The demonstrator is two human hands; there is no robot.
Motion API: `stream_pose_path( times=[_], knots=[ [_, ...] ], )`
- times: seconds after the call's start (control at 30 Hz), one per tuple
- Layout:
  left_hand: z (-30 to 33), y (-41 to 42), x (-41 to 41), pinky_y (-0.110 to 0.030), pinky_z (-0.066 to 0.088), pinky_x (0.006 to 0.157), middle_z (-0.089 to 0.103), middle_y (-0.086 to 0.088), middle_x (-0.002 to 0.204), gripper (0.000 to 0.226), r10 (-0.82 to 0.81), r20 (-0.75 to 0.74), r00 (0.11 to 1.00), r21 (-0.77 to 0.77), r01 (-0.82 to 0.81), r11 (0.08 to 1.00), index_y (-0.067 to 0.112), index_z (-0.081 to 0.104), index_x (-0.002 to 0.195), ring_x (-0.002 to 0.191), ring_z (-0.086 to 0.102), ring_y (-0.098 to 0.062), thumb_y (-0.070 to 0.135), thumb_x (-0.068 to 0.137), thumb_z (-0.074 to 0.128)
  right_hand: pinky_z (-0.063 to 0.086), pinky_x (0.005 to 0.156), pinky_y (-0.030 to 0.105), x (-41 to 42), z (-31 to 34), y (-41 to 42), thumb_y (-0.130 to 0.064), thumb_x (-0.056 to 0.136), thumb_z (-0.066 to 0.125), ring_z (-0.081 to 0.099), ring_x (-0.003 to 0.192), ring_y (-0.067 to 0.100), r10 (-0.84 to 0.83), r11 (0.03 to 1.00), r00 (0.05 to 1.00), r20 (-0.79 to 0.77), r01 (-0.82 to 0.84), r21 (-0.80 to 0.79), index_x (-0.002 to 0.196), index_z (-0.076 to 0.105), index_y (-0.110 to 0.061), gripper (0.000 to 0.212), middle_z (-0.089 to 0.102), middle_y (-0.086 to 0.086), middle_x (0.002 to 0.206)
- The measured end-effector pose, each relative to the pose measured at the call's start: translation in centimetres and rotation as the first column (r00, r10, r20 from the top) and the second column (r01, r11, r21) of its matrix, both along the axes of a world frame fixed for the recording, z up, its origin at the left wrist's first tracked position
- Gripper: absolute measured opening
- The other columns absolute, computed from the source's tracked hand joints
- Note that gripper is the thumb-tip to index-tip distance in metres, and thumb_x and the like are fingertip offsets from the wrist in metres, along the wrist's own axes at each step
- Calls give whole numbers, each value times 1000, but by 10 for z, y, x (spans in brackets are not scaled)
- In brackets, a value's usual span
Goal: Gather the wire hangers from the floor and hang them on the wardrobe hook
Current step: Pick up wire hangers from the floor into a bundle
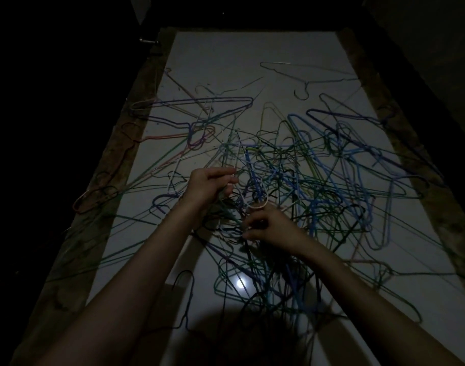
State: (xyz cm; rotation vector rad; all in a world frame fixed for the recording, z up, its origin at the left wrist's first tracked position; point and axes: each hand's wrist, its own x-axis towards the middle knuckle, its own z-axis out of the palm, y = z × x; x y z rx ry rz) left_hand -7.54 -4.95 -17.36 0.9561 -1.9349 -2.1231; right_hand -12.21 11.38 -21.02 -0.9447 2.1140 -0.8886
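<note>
Probably a home: hanger-strewn tiled floor [252,56].

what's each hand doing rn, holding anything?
Left hand: fingers curled, gripping wire hangers lifted from the pile.
Right hand: fingers curled, pinching hanger wires in the tangle.

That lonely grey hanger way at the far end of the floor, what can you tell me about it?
The pale grey wire hanger is one thin bent wire, shaped as a long flat triangle with a hook that curls toward the camera. It lies flat on the shiny white floor, at the far end beyond the big tangle of coloured wire hangers. Neither hand touches it. In the dim light it seems to lie apart from the tangle; any bends or wear cannot be made out.
</note>
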Motion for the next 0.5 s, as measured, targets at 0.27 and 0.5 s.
stream_pose_path(
  times=[0.27, 0.5],
  knots=[
    [20, -6, 19, -30, 55, 73, 62, 3, 107, 48, -377, 268, 887, -492, 462, 737, 28, 50, 130, 89, 64, -15, 22, 85, 67, 28, 74, -7, -1, 14, 4, -6, 78, 72, 39, 108, 3, -127, 984, 992, 10, 127, -124, 85, 71, -10, 9, 43, -5, 114],
    [46, -1, 23, -26, 47, 70, 70, 11, 98, 23, -284, 585, 759, -763, 634, 123, 41, 64, 110, 87, 64, -9, 37, 88, 61, 37, 96, 24, 1, 14, 5, -13, 75, 75, 45, 109, 3, -189, 970, 982, -8, 185, -160, 76, 68, -25, 14, 50, -8, 114]
  ],
)
